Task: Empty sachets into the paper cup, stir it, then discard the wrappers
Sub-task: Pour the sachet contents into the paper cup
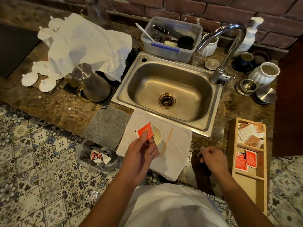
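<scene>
Sachet (145, 131) step, per our reading: the left hand (142, 154) pinches one red sachet between thumb and fingers (144, 134), holding it at the near-left rim of the paper cup (157, 135), partly overlapping it. We can't tell whether it is torn open yet, nor whether powder is falling. The right hand (213, 158) sits low by the table (54, 107) edge, fingers curled; a small scrap seems pinched there, poss. a torn corner, but too small to confirm.

Next move, as we judge it: tip the open end over the cup's mouth and shake out the contents, then take the stirrer (166, 141), which lies on the white cloth (178, 145) just right of the cup.

Count: 1 cup, 1 stirrer, 1 sachet in hand, approx. 2 red sachets in the wooden tray (233, 154), several pale/brown packets in its upper compartment (no. unclear). Used wrappers lie in the bag-lined bin (85, 154) on the floor, left of the cloth; no. unclear.
</scene>
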The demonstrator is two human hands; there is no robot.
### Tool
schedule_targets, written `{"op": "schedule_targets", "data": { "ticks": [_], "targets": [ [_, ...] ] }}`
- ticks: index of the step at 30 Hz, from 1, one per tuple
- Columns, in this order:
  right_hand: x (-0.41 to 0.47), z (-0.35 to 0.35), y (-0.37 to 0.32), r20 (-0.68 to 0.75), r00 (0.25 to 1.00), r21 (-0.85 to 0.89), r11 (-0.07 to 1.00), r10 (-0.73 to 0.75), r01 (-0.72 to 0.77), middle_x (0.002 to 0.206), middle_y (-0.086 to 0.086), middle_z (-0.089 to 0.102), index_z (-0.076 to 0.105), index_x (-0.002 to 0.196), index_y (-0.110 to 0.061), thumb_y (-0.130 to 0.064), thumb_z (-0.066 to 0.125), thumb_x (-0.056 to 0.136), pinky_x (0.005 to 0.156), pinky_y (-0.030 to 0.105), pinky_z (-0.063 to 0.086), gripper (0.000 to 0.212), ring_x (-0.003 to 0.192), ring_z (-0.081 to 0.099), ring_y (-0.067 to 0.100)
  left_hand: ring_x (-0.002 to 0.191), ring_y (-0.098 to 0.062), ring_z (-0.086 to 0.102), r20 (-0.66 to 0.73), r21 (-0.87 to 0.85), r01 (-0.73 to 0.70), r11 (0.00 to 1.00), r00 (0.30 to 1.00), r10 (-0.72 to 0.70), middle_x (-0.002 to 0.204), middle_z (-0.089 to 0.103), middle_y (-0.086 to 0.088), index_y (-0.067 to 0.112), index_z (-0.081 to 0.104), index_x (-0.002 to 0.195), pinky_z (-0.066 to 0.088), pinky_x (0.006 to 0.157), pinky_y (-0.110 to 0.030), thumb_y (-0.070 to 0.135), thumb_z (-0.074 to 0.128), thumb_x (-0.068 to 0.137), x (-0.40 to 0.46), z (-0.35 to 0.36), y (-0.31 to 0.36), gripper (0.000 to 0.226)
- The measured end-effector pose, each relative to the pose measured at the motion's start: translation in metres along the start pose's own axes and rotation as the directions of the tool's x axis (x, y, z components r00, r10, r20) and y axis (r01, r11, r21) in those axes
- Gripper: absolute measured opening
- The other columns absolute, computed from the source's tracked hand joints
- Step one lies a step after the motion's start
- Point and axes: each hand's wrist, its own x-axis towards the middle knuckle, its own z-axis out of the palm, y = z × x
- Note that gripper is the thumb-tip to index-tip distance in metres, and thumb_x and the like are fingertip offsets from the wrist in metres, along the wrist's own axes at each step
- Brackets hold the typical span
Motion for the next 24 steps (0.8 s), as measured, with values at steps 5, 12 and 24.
{"op": "schedule_targets", "data": {
  "ticks": [5,12,24],
  "targets": [
    [-0.016,-0.001,-0.045,0.072,0.949,0.09,0.95,-0.306,0.299,0.066,-0.005,0.072,0.073,0.096,-0.026,-0.025,0.06,0.099,0.067,0.037,0.055,0.014,0.067,0.069,0.018,0.052,-0.017,0.036,0.063,0.106,0.079,0.991,0.994,-0.086,0.055,0.041,-0.005,0.008,0.057,0.073,0.033,0.057,-0.029,0.033,0.054,0.097,0.0,0.006,0.0,0.035],
    [-0.053,-0.02,-0.109,0.318,0.712,0.366,0.774,-0.626,0.517,0.073,0.012,0.072,0.072,0.118,-0.028,-0.013,0.07,0.094,0.06,0.027,0.048,0.029,0.061,0.061,0.013,0.052,-0.016,0.035,0.241,0.152,0.153,0.976,0.952,-0.187,0.056,0.044,-0.006,0.008,0.052,0.071,0.024,0.06,-0.033,0.042,0.063,0.092,0.0,0.002,-0.004,0.042],
    [-0.07,-0.025,-0.129,0.406,0.548,0.462,0.682,-0.731,0.567,0.08,0.016,0.064,0.076,0.11,-0.025,-0.007,0.076,0.087,0.068,0.042,0.049,0.029,0.07,0.054,0.034,0.048,-0.017,0.027,0.281,0.193,0.235,0.953,0.917,-0.283,0.049,0.039,-0.005,0.015,0.037,0.062,0.028,0.054,-0.029,0.046,0.06,0.094,-0.005,-0.001,-0.001,0.05]
  ]
}}
